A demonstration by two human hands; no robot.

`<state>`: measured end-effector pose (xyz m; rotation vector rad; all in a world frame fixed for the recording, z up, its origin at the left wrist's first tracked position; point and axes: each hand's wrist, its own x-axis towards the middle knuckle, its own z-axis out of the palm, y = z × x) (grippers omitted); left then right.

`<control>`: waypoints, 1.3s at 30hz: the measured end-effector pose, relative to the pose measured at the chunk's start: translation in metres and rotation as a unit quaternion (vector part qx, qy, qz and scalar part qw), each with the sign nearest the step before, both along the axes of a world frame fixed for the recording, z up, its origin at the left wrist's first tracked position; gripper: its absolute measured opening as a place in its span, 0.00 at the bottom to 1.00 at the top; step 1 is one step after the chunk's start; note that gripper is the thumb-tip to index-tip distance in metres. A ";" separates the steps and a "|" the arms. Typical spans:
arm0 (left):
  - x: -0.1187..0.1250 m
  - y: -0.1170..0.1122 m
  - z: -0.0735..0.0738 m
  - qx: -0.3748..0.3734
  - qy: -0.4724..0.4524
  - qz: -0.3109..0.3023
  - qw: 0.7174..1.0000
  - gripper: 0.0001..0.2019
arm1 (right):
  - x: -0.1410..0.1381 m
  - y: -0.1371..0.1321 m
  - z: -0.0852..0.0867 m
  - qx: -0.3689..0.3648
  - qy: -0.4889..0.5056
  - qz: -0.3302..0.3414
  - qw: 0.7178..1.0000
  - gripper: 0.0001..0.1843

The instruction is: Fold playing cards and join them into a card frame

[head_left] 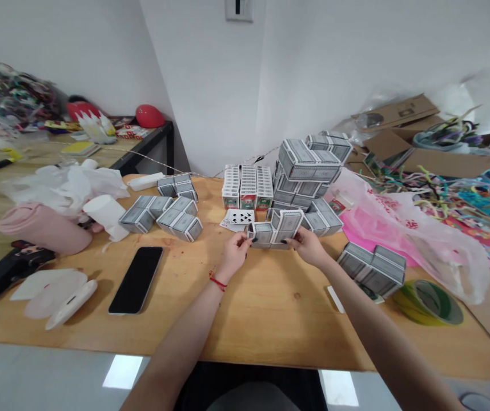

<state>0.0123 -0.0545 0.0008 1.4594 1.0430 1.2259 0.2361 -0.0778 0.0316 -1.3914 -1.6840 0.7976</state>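
Note:
My left hand [235,250] and my right hand [307,244] both pinch a grey-backed playing-card pack [276,227] low over the wooden table [262,308]. Behind it rises a stack of the same card packs [307,171], several high and leaning. Loose face-up cards [239,218] lie just left of the held pack, in front of a row of upright packs [247,185]. More packs lie in a group at the left [163,214] and a pair at the right [373,268].
A black phone [137,279] lies face up at the left. White plastic pieces [56,294], a pink roll [43,227] and crumpled white bags [67,182] sit further left. A pink plastic bag [403,228], green tape roll [429,301] and cardboard boxes [403,131] crowd the right.

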 end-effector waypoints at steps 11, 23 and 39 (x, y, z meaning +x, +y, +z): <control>-0.002 0.002 0.006 0.072 0.028 0.004 0.997 0.09 | 0.000 0.001 -0.001 -0.002 -0.031 -0.006 0.999 0.11; -0.004 0.005 0.007 0.089 0.036 -0.013 0.995 0.09 | -0.007 -0.003 -0.007 -0.049 0.091 0.005 0.995 0.14; 0.002 -0.006 0.013 0.150 0.245 -0.056 0.956 0.28 | -0.012 -0.005 -0.013 0.005 0.111 -0.026 0.994 0.21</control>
